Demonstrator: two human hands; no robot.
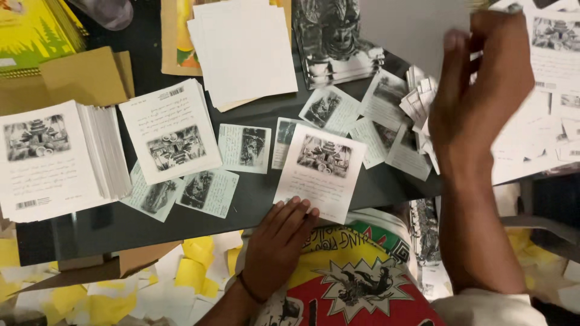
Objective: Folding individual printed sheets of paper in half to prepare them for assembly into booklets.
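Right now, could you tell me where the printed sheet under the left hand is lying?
In the head view, the printed sheet lies centre on the dark table, near its front edge, with the left hand on its lower corner and small picture cards beside it.

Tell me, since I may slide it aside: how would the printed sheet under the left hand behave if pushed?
The printed sheet looks thin and flat, so probably light and floppy. On the smooth dark table it would likely slide easily; only the left hand's fingertips pin its lower edge.

The left hand [279, 238] lies low with fingers flat and together (a dark band circles its wrist). The right hand [480, 90] is raised on an outstretched forearm, fingers bent, slightly blurred.
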